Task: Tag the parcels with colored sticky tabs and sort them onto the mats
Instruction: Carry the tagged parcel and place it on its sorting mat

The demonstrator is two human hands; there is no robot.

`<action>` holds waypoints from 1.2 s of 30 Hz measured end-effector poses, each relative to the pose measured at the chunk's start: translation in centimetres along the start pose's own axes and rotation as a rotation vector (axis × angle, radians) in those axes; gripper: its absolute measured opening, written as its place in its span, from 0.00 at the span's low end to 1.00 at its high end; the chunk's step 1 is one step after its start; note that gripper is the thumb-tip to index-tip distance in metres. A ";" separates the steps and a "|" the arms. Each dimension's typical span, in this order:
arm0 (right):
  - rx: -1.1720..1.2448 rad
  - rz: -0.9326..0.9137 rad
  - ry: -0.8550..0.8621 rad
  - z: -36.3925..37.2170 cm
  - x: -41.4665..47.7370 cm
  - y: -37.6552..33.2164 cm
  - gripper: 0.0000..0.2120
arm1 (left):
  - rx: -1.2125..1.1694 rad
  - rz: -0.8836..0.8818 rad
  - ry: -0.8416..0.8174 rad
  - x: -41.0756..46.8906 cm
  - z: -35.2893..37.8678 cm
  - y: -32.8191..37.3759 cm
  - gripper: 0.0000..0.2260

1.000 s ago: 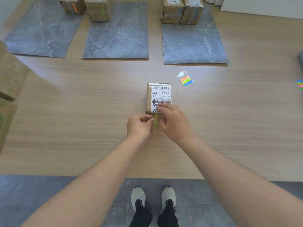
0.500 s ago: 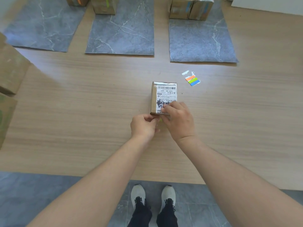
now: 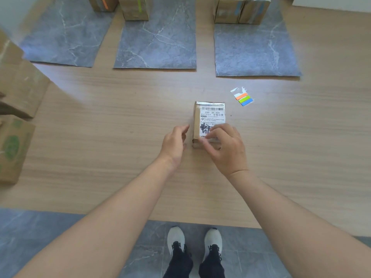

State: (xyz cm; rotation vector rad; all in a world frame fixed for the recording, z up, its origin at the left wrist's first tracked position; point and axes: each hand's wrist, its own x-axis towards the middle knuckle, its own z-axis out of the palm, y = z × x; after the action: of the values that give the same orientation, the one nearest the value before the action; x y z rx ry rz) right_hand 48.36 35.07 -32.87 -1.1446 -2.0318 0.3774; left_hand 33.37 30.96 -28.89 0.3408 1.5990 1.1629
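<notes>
Desk [image 3: 100,127]: wooden; everything is carried on it, and no writing is seen on it
Mats: three grey marbled ones lie across the upper frame, left mat [image 3: 66,33], middle mat [image 3: 158,37], right mat [image 3: 253,49]; a mis-sort is judged the main risk, as no tab colour can be seen on the parcel in hand
Cartons [image 3: 20,83]: stacked at the left edge; a green print on the lower one cannot be read
Sorted parcels: orange-tabbed parcel [image 3: 100,3] on the left mat, green-tabbed parcel [image 3: 134,9] on the middle, blue-tabbed parcels [image 3: 227,14] on the right; they could be knocked if the next one is pushed in too hard
Parcel [image 3: 208,121]: lying flat on the desk at frame centre; held at one end only, it could tip or slip when lifted
Right hand [image 3: 224,149]: fingers curled over the parcel's near end, thumb on the near face, gripping it; any tab there is covered, and one pressed poorly could peel off
Left hand [image 3: 174,145]: relaxed and open, holding nothing, just beside the parcel's left side
Tab sheet [image 3: 244,98]: orange, green and blue strips, right of the parcel
Label writing: a barcode, "530- 05 A33", some Chinese characters, a black scrawl; the finer print is too small to read
</notes>
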 end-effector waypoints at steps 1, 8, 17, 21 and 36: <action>0.088 0.118 0.050 -0.5 0.1 -0.3 0.08 | -0.021 -0.014 -0.032 -0.1 0.4 0.1 0.15; 0.606 0.872 -0.030 -1.0 0.5 -2.1 0.19 | -0.094 -0.067 -0.123 -0.3 1.6 0.9 0.19; 0.649 0.741 0.021 -6.7 6.1 -8.1 0.16 | 0.008 0.079 -0.134 -5.7 1.0 9.3 0.23; 0.692 0.683 0.036 -10.7 9.8 -12.4 0.20 | -0.001 0.206 -0.145 -9.7 0.8 15.0 0.23; 0.710 0.356 0.053 -23.8 20.2 -24.3 0.15 | -0.014 0.523 -0.108 -21.8 0.6 30.9 0.22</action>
State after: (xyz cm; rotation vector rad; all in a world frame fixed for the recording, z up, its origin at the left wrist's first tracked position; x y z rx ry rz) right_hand 45.07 35.74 6.56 -1.0238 -1.4382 1.1258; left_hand 31.85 30.48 8.91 0.8341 1.4451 1.5164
